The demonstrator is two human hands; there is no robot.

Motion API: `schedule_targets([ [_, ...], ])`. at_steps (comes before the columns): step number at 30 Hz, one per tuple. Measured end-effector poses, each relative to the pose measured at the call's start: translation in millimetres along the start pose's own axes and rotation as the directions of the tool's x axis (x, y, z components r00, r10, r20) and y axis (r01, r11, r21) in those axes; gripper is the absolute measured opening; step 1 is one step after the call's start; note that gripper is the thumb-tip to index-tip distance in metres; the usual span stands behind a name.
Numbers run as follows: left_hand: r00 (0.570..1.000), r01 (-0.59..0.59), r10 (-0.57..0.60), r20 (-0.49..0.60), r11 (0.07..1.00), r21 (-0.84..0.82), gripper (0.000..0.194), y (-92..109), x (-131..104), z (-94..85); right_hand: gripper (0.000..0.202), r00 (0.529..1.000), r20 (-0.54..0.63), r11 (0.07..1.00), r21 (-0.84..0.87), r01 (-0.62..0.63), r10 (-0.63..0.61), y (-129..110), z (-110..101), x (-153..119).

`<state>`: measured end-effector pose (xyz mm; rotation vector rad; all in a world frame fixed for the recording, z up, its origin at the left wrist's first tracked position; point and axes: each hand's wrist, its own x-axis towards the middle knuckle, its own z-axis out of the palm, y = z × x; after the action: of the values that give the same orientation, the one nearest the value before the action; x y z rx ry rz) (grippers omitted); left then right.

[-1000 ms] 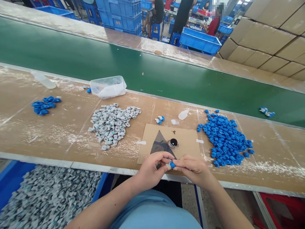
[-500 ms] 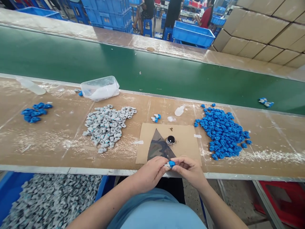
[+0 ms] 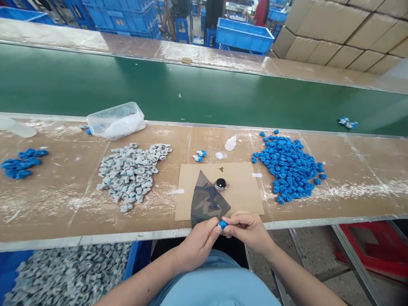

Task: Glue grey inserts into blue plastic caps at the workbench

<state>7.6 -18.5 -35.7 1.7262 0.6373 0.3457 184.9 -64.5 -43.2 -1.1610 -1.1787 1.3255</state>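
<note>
Between my two hands, at the table's front edge, is a small blue and whitish-grey piece (image 3: 223, 224). My left hand (image 3: 201, 239) pinches its grey side, mostly hidden by the fingers. Thumb and fingers of my right hand (image 3: 247, 229) close on the blue side. Just beyond them a camouflage cloth piece (image 3: 207, 197) lies on a cardboard sheet (image 3: 245, 191), beside a small round pot of dark liquid (image 3: 220, 183). A heap of grey pieces (image 3: 130, 172) lies to the left, and a heap of blue pieces (image 3: 287, 165) to the right.
Behind the cardboard lie a few blue-and-white pieces (image 3: 199, 156) and a small white squeeze bottle (image 3: 230, 143). A clear plastic tub (image 3: 116, 121) stands back left. A green conveyor belt (image 3: 223, 97) runs behind. Below left, a blue crate (image 3: 129, 259) holds many grey pieces.
The view has shifted, so the table things appear further left. Both hands stay together on the small piece, slightly lower against the cardboard; more of the camouflage cloth shows.
</note>
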Motion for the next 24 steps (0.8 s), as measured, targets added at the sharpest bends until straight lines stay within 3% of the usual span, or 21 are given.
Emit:
schedule_targets([
  [3, 1.0, 0.004, -0.004, 0.011, 1.0, 0.001, 0.038, 0, 0, -1.0, 0.019, 0.991, -0.023, 0.984, -0.126, 0.126, -0.13, 1, -2, 0],
  [7, 0.996, -0.085, 0.085, 0.001, 0.987, 0.136, 0.031, -1, 4, -6.5, 0.015, 0.93, 0.08, 0.851, -0.381, 0.361, -0.359, -10, -9, 1],
  [11, 0.973, -0.216, 0.231, -0.004, 0.914, 0.344, 0.024, -5, 5, -13.7, 0.02, 0.882, 0.104, 0.72, -0.538, 0.438, -0.459, -18, -13, -1],
  [14, 0.94, -0.299, 0.341, -0.015, 0.845, 0.443, 0.029, -10, 4, -17.4, 0.032, 0.826, 0.113, 0.622, -0.603, 0.499, -0.553, -15, -12, -5],
  [20, 0.924, -0.361, 0.373, 0.078, 0.791, 0.495, 0.028, -4, 4, -22.6, 0.045, 0.748, 0.241, 0.553, -0.542, 0.632, -0.619, -10, -10, -4],
  [24, 0.933, -0.337, 0.354, 0.07, 0.784, 0.522, 0.025, 1, 6, -25.3, 0.035, 0.771, 0.247, 0.523, -0.61, 0.595, -0.587, -14, -12, -1],
])
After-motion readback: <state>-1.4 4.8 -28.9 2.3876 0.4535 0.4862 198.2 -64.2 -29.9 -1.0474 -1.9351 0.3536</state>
